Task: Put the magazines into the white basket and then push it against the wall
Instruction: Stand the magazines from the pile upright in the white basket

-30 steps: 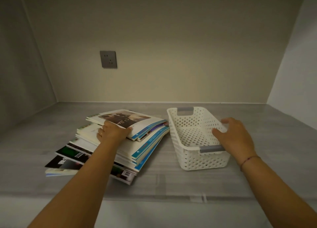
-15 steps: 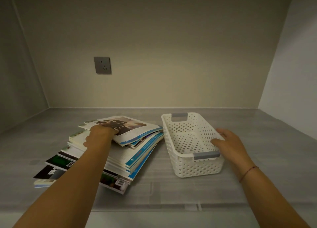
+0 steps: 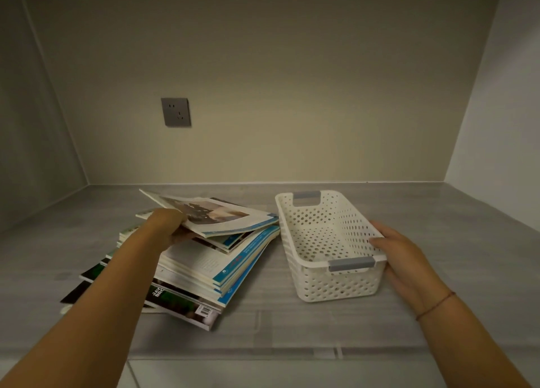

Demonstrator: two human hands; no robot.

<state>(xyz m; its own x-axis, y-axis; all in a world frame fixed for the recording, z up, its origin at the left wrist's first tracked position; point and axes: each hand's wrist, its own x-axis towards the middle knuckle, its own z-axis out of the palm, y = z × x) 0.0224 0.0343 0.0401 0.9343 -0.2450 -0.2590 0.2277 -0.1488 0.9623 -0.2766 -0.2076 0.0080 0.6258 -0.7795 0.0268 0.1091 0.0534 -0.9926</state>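
1. Now, one white basket (image 3: 336, 282) stands on the grey streaked bench (image 3: 292, 326). It is oblong, made of plastic and pierced with round holes, and has two grey handles (image 3: 351, 264). Its holed floor shows bare.
2. Just beside it on the left lies one slanting stack of magazines (image 3: 204, 268), glossy and thin. Their number cannot be told.
3. Left hand (image 3: 168, 225) grips the top magazine (image 3: 222, 216), whose left edge is tilted up off the stack.
4. Right hand (image 3: 400, 259) holds the basket's right wall, thumb on the rim.
5. One grey square socket (image 3: 175, 112) sits on the beige wall (image 3: 292, 95), well apart from the basket.
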